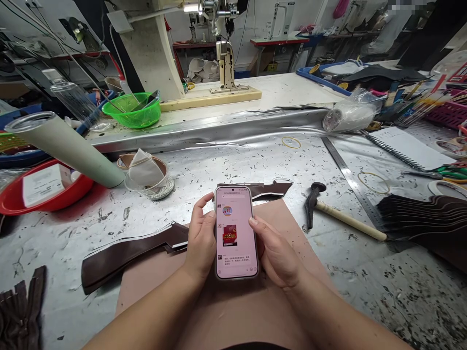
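Gripping one phone (236, 233) between two bare hands, above a pinkish-brown board (284, 218) at the near side of the silvery worktable (233, 165). Curling the left hand (202, 238) around the phone's left side, laying the thumb along that edge and raising the index finger beside the top corner. Closing the right hand (277, 253) on the opposite side, resting the thumb on the screen's right edge. Hiding the other fingertips behind the phone, so not telling how tightly bent. Turning the lit screen, with its chat page, upward.

Among containers, seeing one red basin (69, 201) at left, holding a white box (44, 187); one green bowl (131, 116) beyond, holding a dark tool (153, 97) too unclear to name; one blue tray (304, 75) at far right, carrying dark sheets (383, 75); and one purple basket (448, 114) at the right edge.

Counting two dark brown pieces, one (127, 255) reaching to the left hand, another (277, 188) just beyond the phone; two rubber bands, one farther (291, 142), one nearer (374, 183); one hammer (350, 221), one steel ruler (343, 166) and one spiral notebook (419, 146). Not managing to count the layers in the brown stack (419, 218) at right or the zippers (29, 311) at lower left.
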`<state>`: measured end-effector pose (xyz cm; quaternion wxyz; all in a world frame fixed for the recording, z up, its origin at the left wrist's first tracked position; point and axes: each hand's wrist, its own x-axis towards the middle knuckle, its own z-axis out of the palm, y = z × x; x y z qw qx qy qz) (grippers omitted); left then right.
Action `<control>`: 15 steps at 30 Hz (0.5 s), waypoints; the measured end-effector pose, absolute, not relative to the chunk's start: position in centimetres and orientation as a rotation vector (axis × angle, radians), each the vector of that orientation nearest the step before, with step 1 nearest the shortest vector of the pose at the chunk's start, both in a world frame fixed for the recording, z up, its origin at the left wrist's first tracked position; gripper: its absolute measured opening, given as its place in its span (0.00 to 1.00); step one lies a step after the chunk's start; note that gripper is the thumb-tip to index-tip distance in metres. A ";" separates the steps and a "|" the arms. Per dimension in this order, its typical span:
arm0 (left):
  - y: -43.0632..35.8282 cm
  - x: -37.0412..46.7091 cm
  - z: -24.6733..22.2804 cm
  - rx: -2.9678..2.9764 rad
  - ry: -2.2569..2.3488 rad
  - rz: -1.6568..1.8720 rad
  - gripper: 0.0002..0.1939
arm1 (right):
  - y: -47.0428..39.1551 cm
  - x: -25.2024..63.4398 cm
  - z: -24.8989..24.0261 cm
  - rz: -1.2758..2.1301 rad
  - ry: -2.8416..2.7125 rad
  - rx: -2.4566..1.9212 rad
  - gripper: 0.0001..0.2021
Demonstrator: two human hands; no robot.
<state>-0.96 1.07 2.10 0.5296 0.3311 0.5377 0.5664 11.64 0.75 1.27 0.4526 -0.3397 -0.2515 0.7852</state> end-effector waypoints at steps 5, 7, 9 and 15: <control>1.1 -1.0 2.2 0.790 1.287 1.351 0.17 | 0.8 11.7 1.3 1.952 -0.611 -0.820 0.14; 1.1 -1.0 2.3 0.793 1.290 1.349 0.17 | 0.8 11.7 1.3 1.955 -0.606 -0.823 0.14; 1.1 -1.0 2.2 0.787 1.289 1.348 0.17 | 0.7 11.7 1.4 1.953 -0.611 -0.824 0.14; 1.2 -0.9 2.2 0.781 1.274 1.348 0.18 | 0.8 11.7 1.1 1.948 -0.601 -0.842 0.13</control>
